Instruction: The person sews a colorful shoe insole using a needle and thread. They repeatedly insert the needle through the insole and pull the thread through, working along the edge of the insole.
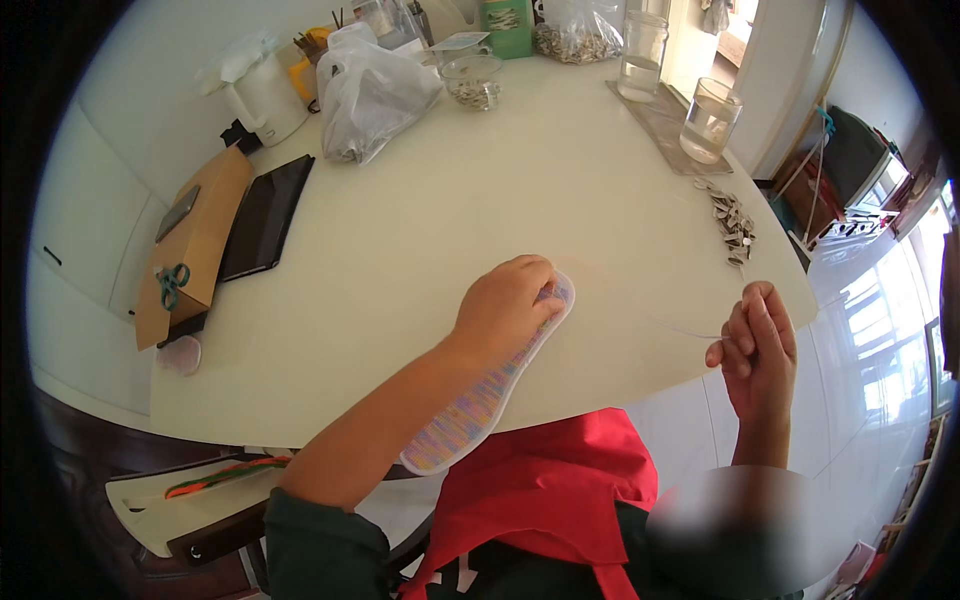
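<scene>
My left hand (510, 300) grips the upper end of an embroidered shoe insole (480, 401), its fingers curled over the edge. Pink, yellow and blue stitching covers the insole, which has a white border; its lower end juts past the table's front edge. To the right, my raised right hand (757, 341) is closed on a thin pale thread (679, 328). That thread runs leftward towards the insole and fades against the tabletop. Whether a needle is between the right fingertips is too small to tell.
Sunflower seed shells (731, 221) lie beyond my right hand, near a glass of water (711, 124) and a glass jar (643, 64). At left are a black tablet (268, 217) and green-handled scissors (172, 285) on a cardboard box (202, 225). A plastic bag (375, 90) stands behind.
</scene>
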`<action>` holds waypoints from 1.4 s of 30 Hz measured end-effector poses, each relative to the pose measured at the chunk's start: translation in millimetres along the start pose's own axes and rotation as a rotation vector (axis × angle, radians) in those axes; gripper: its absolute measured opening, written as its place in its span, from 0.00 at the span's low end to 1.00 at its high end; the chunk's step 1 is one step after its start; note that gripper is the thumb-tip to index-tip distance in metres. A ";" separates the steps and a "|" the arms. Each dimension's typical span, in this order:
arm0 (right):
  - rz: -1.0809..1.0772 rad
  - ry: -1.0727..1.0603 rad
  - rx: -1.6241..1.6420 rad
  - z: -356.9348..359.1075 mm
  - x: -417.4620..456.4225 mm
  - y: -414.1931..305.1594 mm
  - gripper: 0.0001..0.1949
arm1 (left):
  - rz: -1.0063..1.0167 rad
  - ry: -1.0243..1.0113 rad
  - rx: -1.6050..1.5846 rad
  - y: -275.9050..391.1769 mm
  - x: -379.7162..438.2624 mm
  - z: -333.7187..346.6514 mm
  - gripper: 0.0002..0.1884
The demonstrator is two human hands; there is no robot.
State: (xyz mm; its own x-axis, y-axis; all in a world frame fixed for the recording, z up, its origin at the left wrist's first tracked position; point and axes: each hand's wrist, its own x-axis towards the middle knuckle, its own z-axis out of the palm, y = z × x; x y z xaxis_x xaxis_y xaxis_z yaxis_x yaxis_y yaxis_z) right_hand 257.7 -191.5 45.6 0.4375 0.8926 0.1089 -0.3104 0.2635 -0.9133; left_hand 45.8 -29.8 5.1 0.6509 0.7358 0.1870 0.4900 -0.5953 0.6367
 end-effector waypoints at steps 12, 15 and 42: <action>-0.082 0.252 0.120 -54.5 -34.2 5.5 0.08 | 0.289 0.297 0.094 -4.7 -7.8 32.3 0.03; -0.187 0.458 0.298 -89.6 -42.1 10.0 0.08 | 0.225 0.261 0.027 -0.1 -7.8 28.1 0.04; -0.020 -0.279 -0.520 24.6 80.2 18.2 0.07 | -0.216 0.280 -0.936 -11.7 10.0 10.4 0.11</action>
State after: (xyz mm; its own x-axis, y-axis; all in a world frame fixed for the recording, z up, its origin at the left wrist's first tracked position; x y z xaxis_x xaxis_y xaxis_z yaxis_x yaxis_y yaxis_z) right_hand 266.4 -106.1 47.3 0.1781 0.9705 0.1623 0.1811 0.1298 -0.9749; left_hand 52.6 -18.8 -8.3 0.3829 0.9193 0.0909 -0.1508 -0.0349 0.9879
